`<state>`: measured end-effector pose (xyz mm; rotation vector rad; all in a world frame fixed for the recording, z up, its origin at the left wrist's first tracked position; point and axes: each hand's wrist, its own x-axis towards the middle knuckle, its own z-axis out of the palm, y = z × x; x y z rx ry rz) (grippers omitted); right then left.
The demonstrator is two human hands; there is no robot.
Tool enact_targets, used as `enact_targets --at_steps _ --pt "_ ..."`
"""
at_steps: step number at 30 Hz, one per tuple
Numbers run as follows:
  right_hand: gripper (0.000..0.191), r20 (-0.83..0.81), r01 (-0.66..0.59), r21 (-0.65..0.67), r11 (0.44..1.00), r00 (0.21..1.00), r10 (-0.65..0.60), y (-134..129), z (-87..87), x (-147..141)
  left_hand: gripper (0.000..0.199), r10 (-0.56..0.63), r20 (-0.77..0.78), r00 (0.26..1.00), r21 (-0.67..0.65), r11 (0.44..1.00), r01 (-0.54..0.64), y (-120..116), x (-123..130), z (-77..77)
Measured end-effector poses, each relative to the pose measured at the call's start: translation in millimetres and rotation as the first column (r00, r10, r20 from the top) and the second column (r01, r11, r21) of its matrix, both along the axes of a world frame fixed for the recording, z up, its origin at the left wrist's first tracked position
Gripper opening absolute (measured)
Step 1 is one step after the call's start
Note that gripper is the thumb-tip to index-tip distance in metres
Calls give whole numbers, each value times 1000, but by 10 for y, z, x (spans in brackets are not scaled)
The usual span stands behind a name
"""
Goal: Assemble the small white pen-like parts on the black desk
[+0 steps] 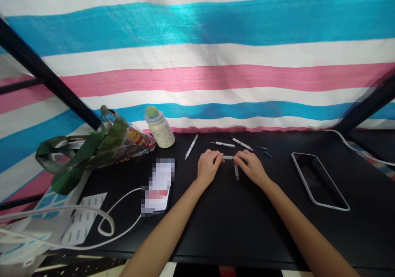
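Note:
My left hand [209,166] and my right hand [251,166] face each other over the middle of the black table [240,231]. Between them they pinch a short, light grey pen barrel [228,157], each hand closed on one end. A second greyish, partly clear tube [236,173] lies just below my right fingers, its upper end hidden by them. Beyond my hands rest a white pen [191,146] on the left, and two white pens with dark thin tips, one lying flat [224,144] and one slanted [242,144]. Farther right are a thin dark piece [261,147] and a small blue piece [268,154].
A lit phone [160,186] with a white cable [123,238] lies left. Another phone [321,182] lies right. A cream bottle [161,131] stands behind, beside a green-handled bag [117,145]. A printed sheet [84,219] sits at the left edge; a striped sheet [228,79] hangs behind.

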<state>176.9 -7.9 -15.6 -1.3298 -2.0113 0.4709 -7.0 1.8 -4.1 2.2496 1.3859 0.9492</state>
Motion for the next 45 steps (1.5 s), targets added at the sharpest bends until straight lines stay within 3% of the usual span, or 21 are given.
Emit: enact_targets --at_steps 10,21,32,45 --pt "46 -141 -7 -63 998 990 -2 13 -24 -4 21 -49 -43 998 -22 999 48 -11 16 14" --pt "49 -274 -44 -142 989 962 4 59 -55 24 14 -26 -67 997 73 997 30 -37 18 45" --pt "35 -50 144 -126 982 987 -151 8 -39 20 9 -31 -171 985 50 998 40 -56 55 45" --pt "19 106 173 -145 974 982 -158 -12 -40 4 10 -45 -293 955 22 998 54 -200 146 37"
